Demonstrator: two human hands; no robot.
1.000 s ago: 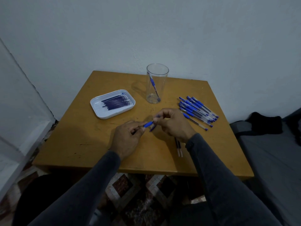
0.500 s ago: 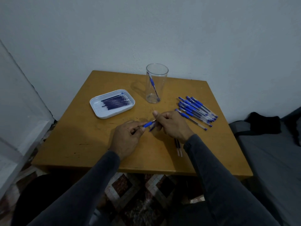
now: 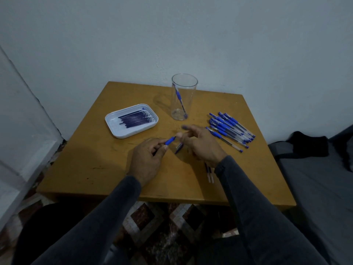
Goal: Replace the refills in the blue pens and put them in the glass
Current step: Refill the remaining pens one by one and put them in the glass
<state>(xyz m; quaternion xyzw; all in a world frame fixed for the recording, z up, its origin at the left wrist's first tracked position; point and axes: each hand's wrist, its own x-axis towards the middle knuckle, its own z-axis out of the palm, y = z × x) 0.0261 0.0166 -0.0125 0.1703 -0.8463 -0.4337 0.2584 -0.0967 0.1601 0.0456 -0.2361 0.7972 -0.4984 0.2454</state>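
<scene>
Above the table's (image 3: 86, 169) near centre, left hand (image 3: 147, 161) pinched a blue pen (image 3: 170, 140), axis pointing up-right toward right hand (image 3: 200, 144); right's grip unclear, blurred. Glass (image 3: 184, 96) stood beyond, nearer the right hand.

Wooden table (image 3: 99, 165) carried a clear glass (image 3: 184, 96) holding one blue pen (image 3: 179, 97) leaning inside, a white tray (image 3: 114, 129) of dark refills (image 3: 134, 119) to its left, and a heap of blue pens (image 3: 229, 129) to its right. Left hand (image 3: 147, 161) pinched a blue pen grip section (image 3: 170, 140); right hand (image 3: 200, 144) hovered just beside its tip, fingers blurred. Two loose refills (image 3: 209, 172) lay near the right sleeve.
</scene>
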